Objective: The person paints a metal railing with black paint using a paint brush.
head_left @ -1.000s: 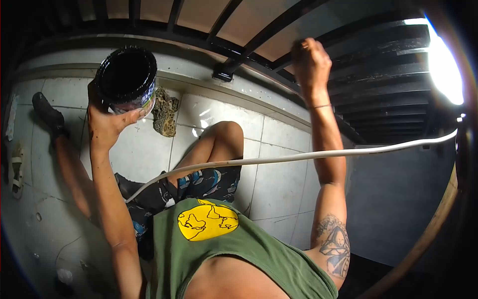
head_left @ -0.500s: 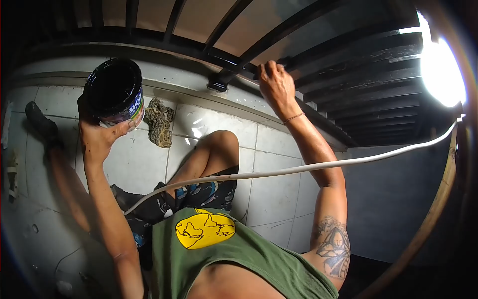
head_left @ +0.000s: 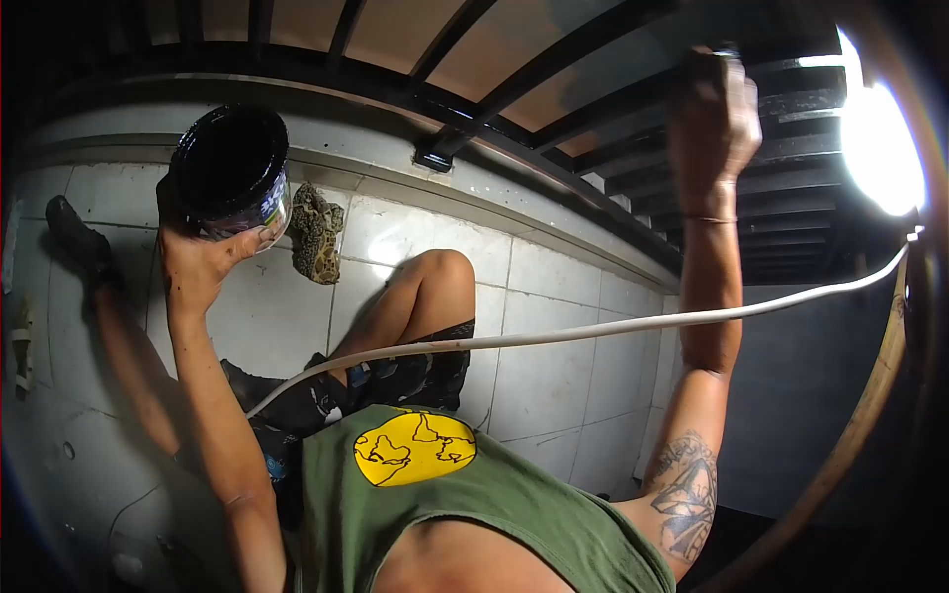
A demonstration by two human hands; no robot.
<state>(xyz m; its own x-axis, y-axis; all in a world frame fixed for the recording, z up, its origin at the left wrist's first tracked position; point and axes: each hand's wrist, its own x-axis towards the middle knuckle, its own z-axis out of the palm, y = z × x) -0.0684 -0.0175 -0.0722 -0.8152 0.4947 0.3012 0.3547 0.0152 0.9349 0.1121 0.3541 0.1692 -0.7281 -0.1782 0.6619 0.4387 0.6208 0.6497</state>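
My left hand [head_left: 201, 265] is wrapped round a paint can [head_left: 272, 210] and holds it up over the floor tiles. The can's mouth faces me, its inside and rim are coated black, and part of a printed label shows. My right hand [head_left: 714, 124], smeared by motion, is raised in a closed grip by the black metal railing [head_left: 539, 69] at the upper right. A small dark object [head_left: 727, 47] sticks out past its knuckles; its kind is hidden. The lower rail [head_left: 450, 109] shines as if wet.
A rough, textured lump [head_left: 316, 232] lies on the white tiles [head_left: 554, 267] beside the ledge [head_left: 356, 153]. A white cable [head_left: 554, 338] crosses in front of me to a bright lamp [head_left: 875, 148]. A wooden pole [head_left: 840, 445] leans at the right.
My right hand has moved up and to the right along the railing, away from the lower rail. My left hand and the paint can have barely shifted.
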